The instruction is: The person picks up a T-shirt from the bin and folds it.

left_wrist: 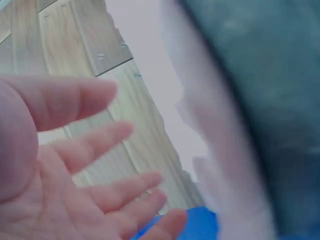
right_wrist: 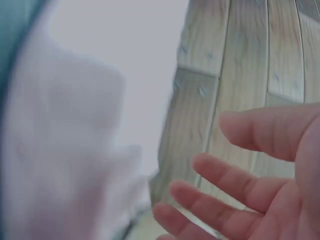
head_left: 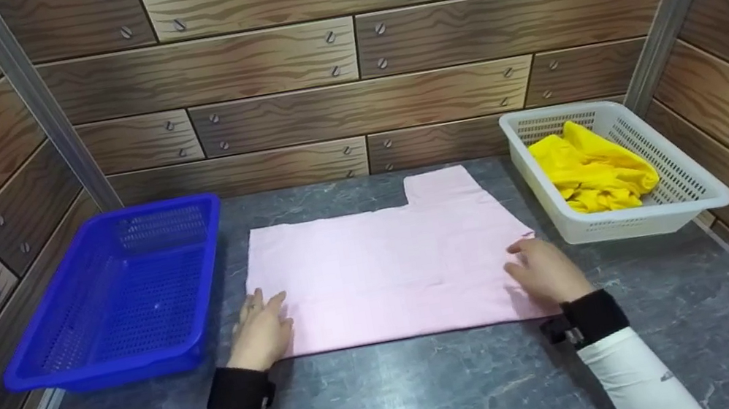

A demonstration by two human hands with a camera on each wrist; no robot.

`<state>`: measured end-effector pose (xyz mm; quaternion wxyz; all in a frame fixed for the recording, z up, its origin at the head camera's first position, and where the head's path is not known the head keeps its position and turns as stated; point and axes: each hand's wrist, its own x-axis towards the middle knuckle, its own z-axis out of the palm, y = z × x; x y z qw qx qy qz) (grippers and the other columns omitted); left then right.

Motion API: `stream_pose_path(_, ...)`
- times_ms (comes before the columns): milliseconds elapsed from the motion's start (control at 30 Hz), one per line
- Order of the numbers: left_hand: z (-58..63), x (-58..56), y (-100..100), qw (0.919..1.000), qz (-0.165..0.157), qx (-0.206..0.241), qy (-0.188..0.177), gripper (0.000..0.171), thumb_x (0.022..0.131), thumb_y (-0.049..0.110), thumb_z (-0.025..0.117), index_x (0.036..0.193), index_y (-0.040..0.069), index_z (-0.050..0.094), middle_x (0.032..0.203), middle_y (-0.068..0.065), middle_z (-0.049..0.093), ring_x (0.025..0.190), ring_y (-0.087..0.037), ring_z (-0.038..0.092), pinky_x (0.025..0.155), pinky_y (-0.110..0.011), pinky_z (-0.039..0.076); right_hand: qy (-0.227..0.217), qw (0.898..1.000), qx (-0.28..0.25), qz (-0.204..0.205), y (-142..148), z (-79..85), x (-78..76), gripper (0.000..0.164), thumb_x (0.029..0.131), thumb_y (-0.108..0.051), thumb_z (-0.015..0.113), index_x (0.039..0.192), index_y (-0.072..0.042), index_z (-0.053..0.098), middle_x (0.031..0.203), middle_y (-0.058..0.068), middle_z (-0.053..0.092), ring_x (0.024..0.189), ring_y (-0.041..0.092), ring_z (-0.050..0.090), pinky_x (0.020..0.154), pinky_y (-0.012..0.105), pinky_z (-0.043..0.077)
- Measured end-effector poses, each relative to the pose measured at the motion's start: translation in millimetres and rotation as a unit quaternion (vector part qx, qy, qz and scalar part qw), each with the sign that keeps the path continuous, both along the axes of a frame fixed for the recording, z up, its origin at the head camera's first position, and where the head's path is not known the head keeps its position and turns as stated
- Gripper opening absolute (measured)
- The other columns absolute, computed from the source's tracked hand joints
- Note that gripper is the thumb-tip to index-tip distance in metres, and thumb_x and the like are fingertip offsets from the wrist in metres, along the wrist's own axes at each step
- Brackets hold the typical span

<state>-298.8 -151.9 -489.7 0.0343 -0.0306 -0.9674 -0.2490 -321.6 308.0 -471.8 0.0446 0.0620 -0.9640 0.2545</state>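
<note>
A pale pink cloth (head_left: 376, 276), folded into a flat shape with one piece jutting out at the back right, lies on the grey table. My left hand (head_left: 261, 331) is at its left edge, fingers spread and relaxed; in the left wrist view the palm and fingers (left_wrist: 85, 150) hold nothing. At the cloth's right edge is my right hand (head_left: 547, 270), its fingers loosely bent. The right wrist view shows that hand's fingers (right_wrist: 220, 175) apart from one another with nothing between them. Whether either hand touches the cloth is hard to tell.
A blue plastic basket (head_left: 200, 284) with nothing in it stands on the left. To the right, a white basket (head_left: 663, 219) holds a crumpled yellow cloth (head_left: 591, 166). Wood-patterned walls (head_left: 291, 117) enclose the grey marbled table (head_left: 384, 408) at the back and both sides.
</note>
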Motion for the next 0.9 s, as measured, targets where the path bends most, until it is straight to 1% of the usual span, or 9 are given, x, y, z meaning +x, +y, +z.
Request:
stream_pose_path(100, -4.8, -1.3, -2, 0.9986, -0.031, -0.017, -0.038, 0.049, 0.100, 0.015, 0.057, 0.148, 0.006, 0.053, 0.158, -0.037, 0.035, 0.150, -0.055, 0.029, 0.114, -0.075, 0.029, -0.024, 1.000, 0.014, 0.014, -9, -9.0, -0.5, 0.043, 0.098, -0.017, 0.060, 0.133, 0.009, 0.060, 0.135, 0.034, 0.061, 0.128, 0.050, 0.057, 0.111, 0.062, 0.042)
stream_pose_path(167, -7.1, -1.7, -5, 0.9965, -0.046, -0.034, -0.061, 0.048, 0.102, 0.016, 0.055, 0.149, 0.007, 0.053, 0.158, -0.036, 0.036, 0.150, -0.054, 0.029, 0.115, -0.075, 0.028, -0.045, 0.998, 0.032, 0.022, -11, -13.7, 0.2, 0.043, 0.097, -0.017, 0.061, 0.133, 0.006, 0.062, 0.138, 0.033, 0.060, 0.131, 0.050, 0.055, 0.112, 0.062, 0.041)
stream_pose_path(233, -7.5, -2.0, -7, 0.9948, -0.052, -0.049, -0.073, 0.049, 0.101, 0.017, 0.057, 0.149, 0.008, 0.053, 0.158, -0.034, 0.038, 0.150, -0.052, 0.032, 0.115, -0.074, 0.029, -0.062, 0.996, 0.056, 0.029, -12, -16.2, 1.0, 0.042, 0.096, -0.018, 0.062, 0.133, 0.004, 0.065, 0.140, 0.032, 0.059, 0.133, 0.049, 0.055, 0.113, 0.063, 0.040)
stream_pose_path(400, -6.5, -4.1, -11, 0.9929, -0.054, -0.071, -0.079, 0.053, 0.097, 0.019, 0.065, 0.148, 0.010, 0.055, 0.158, -0.029, 0.041, 0.150, -0.047, 0.036, 0.115, -0.074, 0.028, -0.071, 0.992, 0.091, 0.042, -11, -14.5, 1.8, 0.041, 0.095, -0.020, 0.065, 0.130, 0.002, 0.068, 0.139, 0.033, 0.060, 0.131, 0.050, 0.056, 0.112, 0.063, 0.041)
stream_pose_path(600, -2.5, -2.8, -11, 0.9927, -0.048, -0.084, -0.071, 0.055, 0.092, 0.020, 0.072, 0.144, 0.010, 0.059, 0.154, -0.027, 0.049, 0.146, -0.045, 0.042, 0.115, -0.073, 0.028, -0.081, 0.991, 0.092, 0.045, -10, -6.7, 2.4, 0.038, 0.094, -0.020, 0.065, 0.124, 0.002, 0.071, 0.129, 0.029, 0.068, 0.122, 0.045, 0.063, 0.107, 0.061, 0.046)
stream_pose_path(667, -0.4, -1.5, -10, 0.9923, -0.053, -0.092, -0.064, 0.058, 0.089, 0.021, 0.076, 0.143, 0.009, 0.060, 0.150, -0.026, 0.053, 0.142, -0.046, 0.047, 0.113, -0.073, 0.031, -0.091, 0.991, 0.091, 0.040, -10, -3.1, 3.5, 0.036, 0.094, -0.021, 0.065, 0.120, 0.001, 0.073, 0.124, 0.026, 0.071, 0.113, 0.040, 0.067, 0.103, 0.059, 0.050)
stream_pose_path(767, 4.7, 1.6, -10, 0.9908, -0.062, -0.105, -0.058, 0.062, 0.083, 0.022, 0.081, 0.140, 0.007, 0.061, 0.139, -0.025, 0.061, 0.133, -0.047, 0.054, 0.110, -0.071, 0.035, -0.111, 0.989, 0.099, 0.026, -8, 3.1, 6.1, 0.031, 0.095, -0.023, 0.065, 0.113, -0.001, 0.076, 0.112, 0.020, 0.075, 0.092, 0.030, 0.068, 0.086, 0.052, 0.055)
stream_pose_path(833, 8.2, 4.3, -10, 0.9894, -0.067, -0.116, -0.055, 0.063, 0.078, 0.022, 0.083, 0.135, 0.007, 0.064, 0.128, -0.023, 0.065, 0.123, -0.046, 0.059, 0.106, -0.068, 0.040, -0.125, 0.986, 0.106, 0.015, -8, 8.2, 8.8, 0.028, 0.096, -0.026, 0.064, 0.105, -0.002, 0.077, 0.096, 0.014, 0.075, 0.077, 0.024, 0.064, 0.071, 0.043, 0.053)
stream_pose_path(900, 12.5, 7.8, -9, 0.9882, -0.067, -0.127, -0.054, 0.058, 0.073, 0.021, 0.085, 0.127, 0.008, 0.068, 0.117, -0.020, 0.066, 0.113, -0.045, 0.061, 0.102, -0.066, 0.043, -0.134, 0.985, 0.113, 0.003, -8, 12.7, 12.3, 0.027, 0.097, -0.029, 0.064, 0.096, -0.004, 0.077, 0.081, 0.008, 0.070, 0.068, 0.021, 0.058, 0.061, 0.036, 0.046)
